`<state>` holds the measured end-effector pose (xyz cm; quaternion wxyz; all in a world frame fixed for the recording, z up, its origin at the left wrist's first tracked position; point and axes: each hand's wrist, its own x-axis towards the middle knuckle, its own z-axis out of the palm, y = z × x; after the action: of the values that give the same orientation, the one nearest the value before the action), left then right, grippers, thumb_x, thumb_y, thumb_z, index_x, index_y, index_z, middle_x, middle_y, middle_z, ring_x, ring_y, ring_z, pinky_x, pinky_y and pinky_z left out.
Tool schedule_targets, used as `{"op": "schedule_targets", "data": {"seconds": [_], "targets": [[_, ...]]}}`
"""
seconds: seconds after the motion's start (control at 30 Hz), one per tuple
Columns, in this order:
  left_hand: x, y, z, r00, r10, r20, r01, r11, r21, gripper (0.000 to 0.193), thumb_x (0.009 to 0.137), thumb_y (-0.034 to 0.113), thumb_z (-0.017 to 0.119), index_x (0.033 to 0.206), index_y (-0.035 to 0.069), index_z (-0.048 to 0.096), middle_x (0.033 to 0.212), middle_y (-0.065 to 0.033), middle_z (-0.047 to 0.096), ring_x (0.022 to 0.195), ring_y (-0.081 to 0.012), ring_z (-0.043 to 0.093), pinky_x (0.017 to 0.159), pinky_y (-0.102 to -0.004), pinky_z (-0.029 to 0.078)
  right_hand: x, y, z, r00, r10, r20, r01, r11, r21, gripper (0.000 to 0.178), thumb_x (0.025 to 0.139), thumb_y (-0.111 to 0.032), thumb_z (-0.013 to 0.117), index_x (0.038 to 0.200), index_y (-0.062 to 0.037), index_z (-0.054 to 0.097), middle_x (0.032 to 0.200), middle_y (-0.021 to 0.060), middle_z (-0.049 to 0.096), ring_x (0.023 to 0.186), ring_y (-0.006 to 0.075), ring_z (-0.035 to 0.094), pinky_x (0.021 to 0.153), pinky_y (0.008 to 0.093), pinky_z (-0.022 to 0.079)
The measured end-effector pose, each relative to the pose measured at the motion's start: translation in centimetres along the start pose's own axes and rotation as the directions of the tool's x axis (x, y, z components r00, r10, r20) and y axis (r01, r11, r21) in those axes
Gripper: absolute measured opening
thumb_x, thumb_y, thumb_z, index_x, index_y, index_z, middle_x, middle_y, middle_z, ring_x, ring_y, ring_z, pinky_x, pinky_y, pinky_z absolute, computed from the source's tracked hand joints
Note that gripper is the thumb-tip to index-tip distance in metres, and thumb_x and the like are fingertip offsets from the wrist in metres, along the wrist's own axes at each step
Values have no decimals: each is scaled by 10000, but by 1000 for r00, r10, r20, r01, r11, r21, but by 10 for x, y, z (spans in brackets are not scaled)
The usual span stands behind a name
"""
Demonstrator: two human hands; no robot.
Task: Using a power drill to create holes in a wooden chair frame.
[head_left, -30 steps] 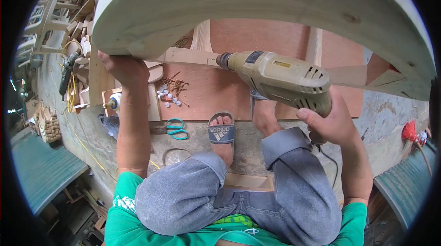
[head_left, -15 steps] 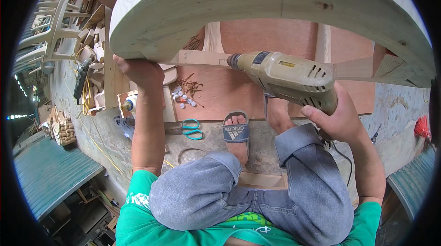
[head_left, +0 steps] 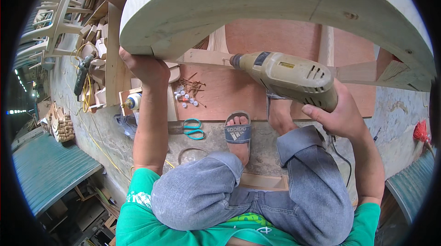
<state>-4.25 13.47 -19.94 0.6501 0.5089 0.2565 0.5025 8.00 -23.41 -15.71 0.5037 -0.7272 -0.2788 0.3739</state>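
A corded power drill (head_left: 294,78) with a scuffed yellowish body is gripped in my right hand (head_left: 337,115), thumb along its side. Its chuck points left at a wooden crosspiece (head_left: 204,56); whether the bit is inside the wood cannot be made out. Overhead in the picture, a large pale curved wooden piece (head_left: 239,4) arches across. My left hand (head_left: 147,69) holds that piece at its left end, most of its fingers hidden behind the wood. Pale wooden legs (head_left: 327,46) show beneath the arch.
On the reddish board (head_left: 257,92) lie loose screws (head_left: 190,85) and small white caps (head_left: 183,96). Teal-handled scissors (head_left: 194,128) rest by its near edge. A glue bottle (head_left: 133,101) stands beside my left forearm. Farther left are a wood offcut pile (head_left: 98,50), a dark tool with yellow cord (head_left: 82,73), and plastic chairs (head_left: 57,20).
The curved wooden piece has shifted a little to the right and tilted, and my left hand has moved right with it. The drill stays almost where it was.
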Motion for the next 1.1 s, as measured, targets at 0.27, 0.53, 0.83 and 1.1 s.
{"op": "schedule_targets", "data": {"seconds": [0.27,0.53,0.83,1.1], "targets": [[-1,1,1,999,-49,23,50,998,-47,527,1028,482,352,1311,77,533,1321,-92,568,1263,-232,510,1086,-418,394,14,0,-4,997,-66,32,71,986,-153,641,777,-164,843,1319,35,565,1167,155,696,1075,210,661,957,340,508],[4,-4,-5,998,-17,54,18,999,-27,479,1024,474,376,1217,88,583,1225,-61,603,1184,-201,542,1058,-393,401,21,3,-15,988,-142,63,153,959,-237,648,733,-160,865,1284,29,581,1132,160,711,1045,237,692,921,353,526],[2,-5,-3,1000,6,3,-6,1000,10,505,1041,484,368,1172,57,604,1177,-74,629,1125,-187,565,1024,-365,410,2,7,-10,996,-84,24,86,992,-88,639,731,-114,857,1276,42,563,1088,156,718,1023,238,696,909,353,526],[-2,5,0,991,-62,121,60,998,20,590,1024,508,381,1204,-3,612,1167,-114,650,1094,-215,594,1004,-365,425,-4,1,-11,998,46,45,-43,996,-80,681,744,-132,860,1316,45,536,1147,152,696,1078,219,660,960,348,500]]}}
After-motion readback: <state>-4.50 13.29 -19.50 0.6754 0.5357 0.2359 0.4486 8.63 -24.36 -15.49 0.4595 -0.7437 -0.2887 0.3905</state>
